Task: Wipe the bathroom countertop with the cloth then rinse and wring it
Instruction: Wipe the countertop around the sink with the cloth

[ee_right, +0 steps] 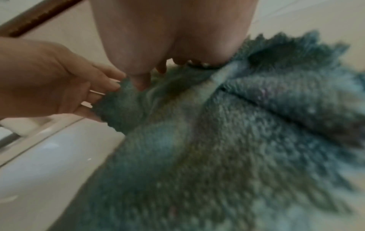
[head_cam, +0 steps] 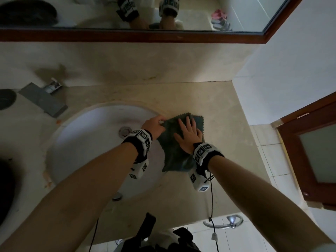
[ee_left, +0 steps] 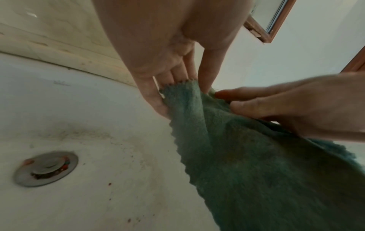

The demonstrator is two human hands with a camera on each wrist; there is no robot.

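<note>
Head view is showing right hand (head_cam: 188, 136) lying flat on the cloth (head_cam: 179, 157), left hand (head_cam: 154, 124) pinching its nine-o'clock corner; left wrist is revealing the drain (ee_left: 45, 168).

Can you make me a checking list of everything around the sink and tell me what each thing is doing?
Surface: beige countertop, stained near the wall.
Job's things: green cloth spread at the sink edge, partly overhanging the basin.
Clutter: grey faucet; dark round object.
Grippers: left hand pinches a cloth corner; right hand presses flat on it.
Cables: black cable from right wristband.
Surroundings: mirror, door.
</note>
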